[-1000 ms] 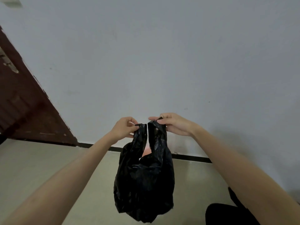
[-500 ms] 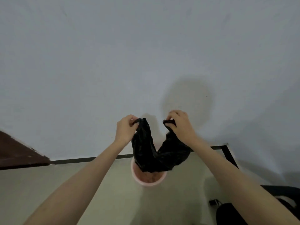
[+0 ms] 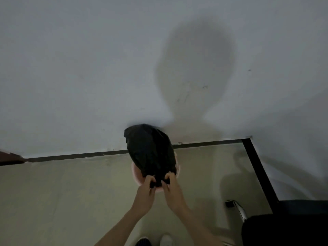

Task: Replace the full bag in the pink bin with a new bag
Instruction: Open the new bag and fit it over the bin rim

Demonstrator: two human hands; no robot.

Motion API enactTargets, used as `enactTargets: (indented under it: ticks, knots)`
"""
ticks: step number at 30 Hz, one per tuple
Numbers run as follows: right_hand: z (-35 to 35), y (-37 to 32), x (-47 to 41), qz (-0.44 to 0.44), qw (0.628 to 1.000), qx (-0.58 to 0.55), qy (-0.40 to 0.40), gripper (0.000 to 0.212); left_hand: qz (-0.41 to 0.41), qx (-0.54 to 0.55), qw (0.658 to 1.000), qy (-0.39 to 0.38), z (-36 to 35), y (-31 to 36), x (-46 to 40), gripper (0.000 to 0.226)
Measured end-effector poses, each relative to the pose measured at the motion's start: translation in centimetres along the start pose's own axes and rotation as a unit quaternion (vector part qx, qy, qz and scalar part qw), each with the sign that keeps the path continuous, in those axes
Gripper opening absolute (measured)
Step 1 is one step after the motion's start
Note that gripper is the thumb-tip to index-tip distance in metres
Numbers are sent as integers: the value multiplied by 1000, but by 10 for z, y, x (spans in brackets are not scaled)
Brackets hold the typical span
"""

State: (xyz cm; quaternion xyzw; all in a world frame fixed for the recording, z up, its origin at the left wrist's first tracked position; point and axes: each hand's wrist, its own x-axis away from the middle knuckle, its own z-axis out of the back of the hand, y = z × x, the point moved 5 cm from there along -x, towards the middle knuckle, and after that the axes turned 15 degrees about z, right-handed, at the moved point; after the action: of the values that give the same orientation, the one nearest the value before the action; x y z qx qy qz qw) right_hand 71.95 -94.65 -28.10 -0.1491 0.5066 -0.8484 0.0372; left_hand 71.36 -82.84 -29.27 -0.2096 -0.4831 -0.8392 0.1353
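A black plastic bag billows up and away from me over the pink bin, which stands on the floor by the white wall. The bag hides most of the bin; only its left and near rim show. My left hand and my right hand sit close together at the bin's near rim. Each hand pinches the bag's near edge.
A black skirting strip runs along the foot of the wall and turns at the corner on the right. A dark chair with a chrome leg stands at the lower right. My feet show at the bottom edge.
My hands have dropped from chest height down to the bin's near rim and come together. The bag, which hung between them, now puffs out over the bin.
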Motion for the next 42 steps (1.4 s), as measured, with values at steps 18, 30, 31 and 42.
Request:
enactTargets:
  ticks: [18,30,31,42]
  knots:
    - [-44,138,55,-212,972,-88,-47,14,154,112,981,21,-40,-109,-63,25]
    - [-71,160,102,-344,930,-127,-21,16,82,-42,974,-206,-119,-121,10,42]
    - [-59,157,91,-316,943,-100,4,15,86,-42,980,-177,-109,-118,2,42]
    - [-41,66,-49,-90,995,-47,0,14,162,40,974,155,8,-89,-37,9]
